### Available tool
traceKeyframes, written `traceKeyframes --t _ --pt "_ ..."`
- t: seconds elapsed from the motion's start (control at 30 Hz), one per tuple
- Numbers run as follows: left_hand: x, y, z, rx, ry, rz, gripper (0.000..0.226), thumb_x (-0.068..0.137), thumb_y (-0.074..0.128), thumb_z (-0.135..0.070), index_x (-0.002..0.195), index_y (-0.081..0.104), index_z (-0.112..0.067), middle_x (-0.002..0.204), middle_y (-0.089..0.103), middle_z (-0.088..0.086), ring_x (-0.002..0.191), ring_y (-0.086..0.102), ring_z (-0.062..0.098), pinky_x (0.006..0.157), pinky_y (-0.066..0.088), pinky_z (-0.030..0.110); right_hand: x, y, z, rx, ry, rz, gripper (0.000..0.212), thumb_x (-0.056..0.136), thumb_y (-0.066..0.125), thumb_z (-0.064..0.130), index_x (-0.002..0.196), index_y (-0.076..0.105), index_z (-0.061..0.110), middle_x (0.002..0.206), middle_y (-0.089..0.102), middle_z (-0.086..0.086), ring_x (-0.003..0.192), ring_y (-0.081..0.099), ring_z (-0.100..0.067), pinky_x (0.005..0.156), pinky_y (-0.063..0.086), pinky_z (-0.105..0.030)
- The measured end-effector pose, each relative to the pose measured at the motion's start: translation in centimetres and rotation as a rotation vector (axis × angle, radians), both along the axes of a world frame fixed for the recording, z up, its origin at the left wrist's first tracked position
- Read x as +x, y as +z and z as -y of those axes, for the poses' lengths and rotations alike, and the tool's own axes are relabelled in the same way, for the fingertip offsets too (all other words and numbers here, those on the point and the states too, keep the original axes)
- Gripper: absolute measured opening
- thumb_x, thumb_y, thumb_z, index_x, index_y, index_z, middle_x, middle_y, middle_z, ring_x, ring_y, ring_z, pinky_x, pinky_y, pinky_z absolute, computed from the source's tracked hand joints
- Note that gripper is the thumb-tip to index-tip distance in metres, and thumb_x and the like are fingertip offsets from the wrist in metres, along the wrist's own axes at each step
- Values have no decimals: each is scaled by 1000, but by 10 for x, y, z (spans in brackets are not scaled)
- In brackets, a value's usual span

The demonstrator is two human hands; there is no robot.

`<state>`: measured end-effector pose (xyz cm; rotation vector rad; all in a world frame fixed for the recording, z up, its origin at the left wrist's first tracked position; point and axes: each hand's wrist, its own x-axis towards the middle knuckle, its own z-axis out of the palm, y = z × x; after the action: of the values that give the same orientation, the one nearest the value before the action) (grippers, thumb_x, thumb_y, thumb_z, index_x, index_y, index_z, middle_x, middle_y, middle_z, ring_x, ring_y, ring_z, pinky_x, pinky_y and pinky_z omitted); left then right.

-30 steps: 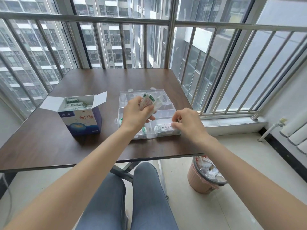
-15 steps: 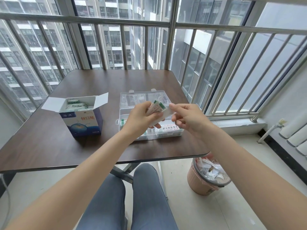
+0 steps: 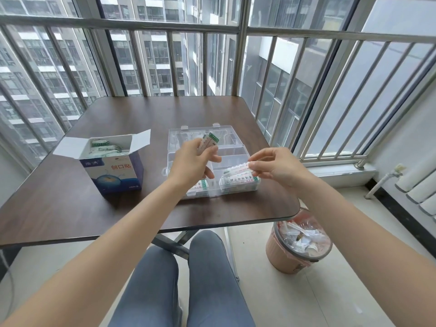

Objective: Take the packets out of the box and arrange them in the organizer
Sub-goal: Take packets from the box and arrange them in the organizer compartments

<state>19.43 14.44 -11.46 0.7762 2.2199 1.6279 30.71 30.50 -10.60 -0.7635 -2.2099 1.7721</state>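
A clear plastic organizer point(image 3: 232, 143) lies open on the brown table point(image 3: 70, 204). My left hand point(image 3: 191, 161) holds a small stack of white and green packets point(image 3: 208, 141) above the organizer's middle. My right hand point(image 3: 276, 166) pinches one packet point(image 3: 238, 168) by its right end just above the near right compartment, where more packets point(image 3: 236, 181) lie. A few packets point(image 3: 199, 186) sit in the near left compartment. The blue and white box point(image 3: 115, 171) stands open to the left with packets point(image 3: 103, 147) inside.
A pink waste bin point(image 3: 297, 244) full of scraps stands on the floor under the table's right corner. Window bars run behind and to the right of the table. My knees are under the near edge.
My right hand took one packet from the stack in my left hand and lowered it toward the near right compartment. My left hand stayed above the organizer with the remaining packets.
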Motion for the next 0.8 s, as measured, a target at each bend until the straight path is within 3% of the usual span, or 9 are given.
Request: traceKeyframes --t 0.1,0.2,0.4,0.6,0.8 --pt "1 -4 -4 -87 -52 -49 11 96 51 -21 92 54 -11 91 71 5 38 57 11 44 44 19 -4 -10 2 277 14 85 5 81 70 5 83 67 7 71 66 -7 57 59 -12 55 45 -20" --pt "3 -6 -8 -183 -103 -110 14 95 52 -20 82 52 -15 90 71 5 37 57 13 39 38 15 -9 -18 3 517 2 101 7 76 75 12 78 69 14 72 68 -7 67 64 -18 67 51 -28" --pt "5 -5 -10 -288 -115 -176 16 95 51 -20 83 51 -10 89 70 5 34 55 10 38 35 13 -11 -21 6 783 17 154 8 74 75 15 80 70 15 75 59 -1 77 58 -18 72 45 -27" --pt "8 4 -10 -274 -80 -105 15 96 50 -17 91 52 -4 89 67 15 33 56 7 37 39 14 -10 -19 7 901 58 181 9 78 72 12 87 70 11 77 53 2 78 51 -16 69 36 -24" --pt "9 13 -15 -354 -107 0 17 96 50 -19 90 50 -3 82 69 28 37 58 8 50 43 25 -9 -16 9 970 65 193 13 81 69 15 93 69 16 97 54 -2 94 53 -17 82 46 -32"
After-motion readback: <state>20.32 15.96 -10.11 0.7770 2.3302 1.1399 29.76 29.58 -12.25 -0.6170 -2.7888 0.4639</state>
